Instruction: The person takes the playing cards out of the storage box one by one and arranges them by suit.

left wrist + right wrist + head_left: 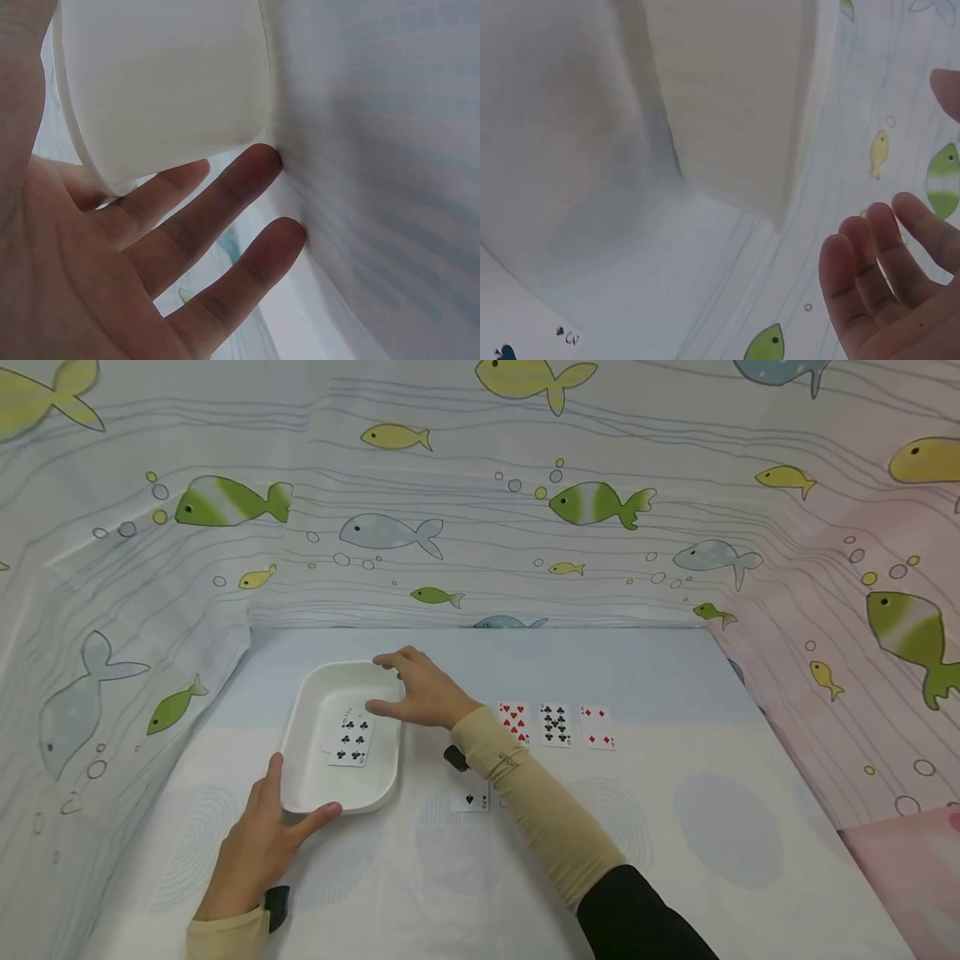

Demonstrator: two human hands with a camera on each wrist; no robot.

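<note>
A white tray (339, 795) stands on the left of the table with overlapping playing cards inside, a six of clubs (351, 742) on top. My left hand (258, 831) rests against its near left corner, thumb along the near edge. In the left wrist view the other fingers (225, 187) lie fairly straight beside the tray's wall (165, 82). Over the tray's far right side hovers my right hand (420, 691), thumb and fingers apart, nothing between them. The right wrist view shows its fingers (847, 285) loosely bent and empty, beyond the tray's outer wall (731, 97).
Right of the tray, a row holds a hearts card (514, 723), a nine of clubs (555, 725) and a four of diamonds (597, 727). Nearer lies a two of spades (470, 800); the right sleeve (540, 802) mostly hides another card beside it. Fish-patterned cloth (480, 585) surrounds the table.
</note>
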